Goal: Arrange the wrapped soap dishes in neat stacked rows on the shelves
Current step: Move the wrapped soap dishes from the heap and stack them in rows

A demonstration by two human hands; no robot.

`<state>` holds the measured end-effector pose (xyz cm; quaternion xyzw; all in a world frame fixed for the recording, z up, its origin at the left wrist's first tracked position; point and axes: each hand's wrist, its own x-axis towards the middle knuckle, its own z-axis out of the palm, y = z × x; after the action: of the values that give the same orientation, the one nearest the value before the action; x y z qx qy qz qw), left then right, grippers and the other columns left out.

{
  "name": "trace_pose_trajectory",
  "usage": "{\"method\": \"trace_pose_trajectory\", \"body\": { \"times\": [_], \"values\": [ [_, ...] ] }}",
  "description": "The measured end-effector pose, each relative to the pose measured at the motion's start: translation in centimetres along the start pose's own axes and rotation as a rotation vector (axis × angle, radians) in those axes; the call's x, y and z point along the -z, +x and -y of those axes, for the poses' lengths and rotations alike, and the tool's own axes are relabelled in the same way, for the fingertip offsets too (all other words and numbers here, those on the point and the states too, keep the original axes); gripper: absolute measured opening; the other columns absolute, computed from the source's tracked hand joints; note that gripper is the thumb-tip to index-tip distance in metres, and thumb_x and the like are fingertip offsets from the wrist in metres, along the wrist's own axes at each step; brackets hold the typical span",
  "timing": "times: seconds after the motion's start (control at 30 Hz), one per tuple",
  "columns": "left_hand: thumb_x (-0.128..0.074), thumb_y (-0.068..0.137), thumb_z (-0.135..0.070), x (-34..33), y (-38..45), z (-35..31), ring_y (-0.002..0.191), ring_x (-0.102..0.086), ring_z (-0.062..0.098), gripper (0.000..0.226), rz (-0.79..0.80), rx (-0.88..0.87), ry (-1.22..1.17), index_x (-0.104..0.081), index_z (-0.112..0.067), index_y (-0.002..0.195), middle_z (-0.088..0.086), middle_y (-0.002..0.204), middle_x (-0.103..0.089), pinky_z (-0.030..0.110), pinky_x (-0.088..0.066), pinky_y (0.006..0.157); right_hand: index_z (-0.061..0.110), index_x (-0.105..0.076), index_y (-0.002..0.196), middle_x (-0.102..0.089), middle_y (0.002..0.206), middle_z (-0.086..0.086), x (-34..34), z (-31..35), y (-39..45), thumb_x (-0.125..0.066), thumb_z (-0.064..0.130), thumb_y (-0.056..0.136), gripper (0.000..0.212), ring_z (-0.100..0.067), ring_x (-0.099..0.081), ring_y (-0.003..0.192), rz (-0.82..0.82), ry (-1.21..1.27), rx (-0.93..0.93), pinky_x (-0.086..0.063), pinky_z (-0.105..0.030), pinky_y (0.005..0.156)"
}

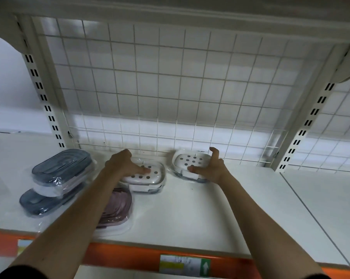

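Note:
Several wrapped soap dishes lie on a white shelf point(190, 214). My left hand point(123, 164) grips a white perforated dish point(152, 176) near the back, its thumb on the dish's top. That dish sits on a darker one. My right hand point(210, 168) holds a second white perforated dish point(188, 161) at its right end, thumb on the front edge and fingers raised behind it. At the left, blue-grey dishes point(59, 170) form an untidy pile, with another blue-grey dish point(43, 202) in front. A pink dish point(117, 208) lies partly under my left forearm.
A white wire grid point(170, 87) backs the shelf. Slotted uprights point(43, 97) stand at the left and the right point(309, 119). An orange price strip point(129, 256) with a label point(184, 265) runs along the front edge. Another shelf point(321, 198) adjoins on the right.

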<state>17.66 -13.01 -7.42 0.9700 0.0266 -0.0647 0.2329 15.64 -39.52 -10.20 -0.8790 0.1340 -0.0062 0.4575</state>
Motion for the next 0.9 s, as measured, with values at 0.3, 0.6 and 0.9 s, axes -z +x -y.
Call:
{"method": "trace_pose_trajectory", "body": {
  "times": [0.3,0.6,0.9],
  "values": [
    [-0.085,0.066,-0.034,-0.6,-1.7,-1.3,0.121,-0.046,0.032,0.090,-0.147,-0.123,-0.239,-0.036,-0.017,0.139,0.016,0.138,-0.040,0.034,-0.037,0.096,0.020,-0.020,0.141,-0.019,0.123,-0.006,-1.2,-1.4,-4.5,-0.087,0.017,0.064,0.102,-0.022,-0.044,0.101,-0.270,0.187,0.178,-0.046,-0.036,0.094],
    [-0.086,0.065,-0.030,-1.4,-6.5,-1.9,0.116,-0.052,0.026,0.085,-0.283,-0.094,-0.530,-0.041,-0.016,0.136,0.007,0.131,-0.054,0.033,-0.043,0.092,0.023,-0.021,0.140,-0.029,0.122,-0.003,0.3,-4.3,-9.5,-0.074,0.005,0.073,0.087,-0.030,-0.036,0.123,-0.410,0.325,0.240,-0.036,-0.053,0.104],
    [-0.076,0.076,-0.012,-5.7,-13.5,-3.6,0.110,-0.044,0.013,0.072,-0.507,-0.282,-0.769,-0.039,-0.015,0.138,0.004,0.128,-0.043,0.027,-0.037,0.093,0.010,-0.020,0.148,-0.035,0.121,0.001,2.6,-5.0,-15.4,-0.072,-0.003,0.076,0.089,-0.006,-0.036,0.110,-0.543,0.214,0.306,-0.027,-0.015,0.100]
  ]
}}
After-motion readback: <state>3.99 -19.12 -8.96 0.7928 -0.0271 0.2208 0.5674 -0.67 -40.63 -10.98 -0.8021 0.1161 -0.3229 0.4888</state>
